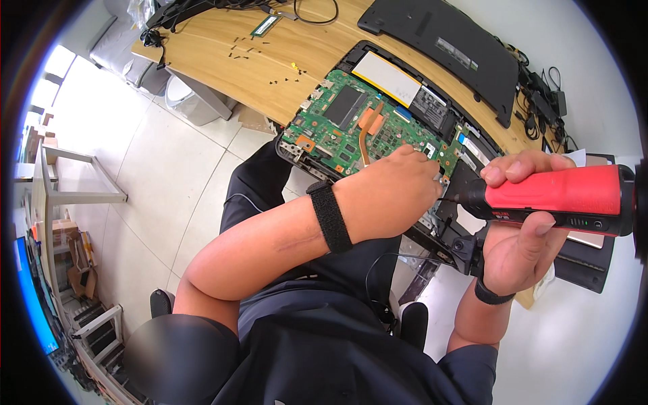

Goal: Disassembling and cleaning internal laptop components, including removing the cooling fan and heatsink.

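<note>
An opened laptop [337, 154] lies at the desk edge, with a green circuit board [326, 138], a copper heat pipe [364, 138] and a battery [386, 76]. My left hand [389, 196] rests over the board's lower right part with fingers curled; what they hold, if anything, is hidden. My right hand [520, 253] grips a red and black electric screwdriver [553, 189] held sideways, its bit pointing left, close beside my left fingertips; whether it touches anything is hidden.
The wooden desk [202, 50] bears several small screws, a memory stick [265, 25], a black laptop cover [432, 47] and cables and adapters [540, 101]. A bin [189, 101], a white frame [81, 196] and a lit screen [34, 297] stand on my left.
</note>
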A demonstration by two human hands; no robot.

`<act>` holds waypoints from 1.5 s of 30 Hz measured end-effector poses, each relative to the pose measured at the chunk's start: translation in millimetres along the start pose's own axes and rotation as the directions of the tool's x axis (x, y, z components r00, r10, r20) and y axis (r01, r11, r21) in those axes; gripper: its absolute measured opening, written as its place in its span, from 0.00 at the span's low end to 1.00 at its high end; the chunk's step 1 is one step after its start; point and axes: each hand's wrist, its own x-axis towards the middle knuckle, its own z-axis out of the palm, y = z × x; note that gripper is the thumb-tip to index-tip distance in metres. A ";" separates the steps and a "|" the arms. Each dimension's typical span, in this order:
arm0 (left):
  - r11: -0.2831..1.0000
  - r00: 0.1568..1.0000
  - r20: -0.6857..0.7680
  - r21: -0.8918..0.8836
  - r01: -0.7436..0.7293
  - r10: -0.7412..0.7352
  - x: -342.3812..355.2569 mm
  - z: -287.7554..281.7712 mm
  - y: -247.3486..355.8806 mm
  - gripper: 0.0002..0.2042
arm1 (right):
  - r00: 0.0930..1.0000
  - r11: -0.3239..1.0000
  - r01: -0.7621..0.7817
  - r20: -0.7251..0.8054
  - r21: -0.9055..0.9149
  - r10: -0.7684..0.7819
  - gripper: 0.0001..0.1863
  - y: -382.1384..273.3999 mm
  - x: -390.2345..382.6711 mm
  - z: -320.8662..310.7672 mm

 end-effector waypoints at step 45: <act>0.884 0.840 -0.402 0.133 0.447 -0.364 -84.3 -120.4 -58.4 0.03 | 0.863 0.566 -0.503 -0.419 -0.654 0.283 0.24 -52.1 -21.4 -230.9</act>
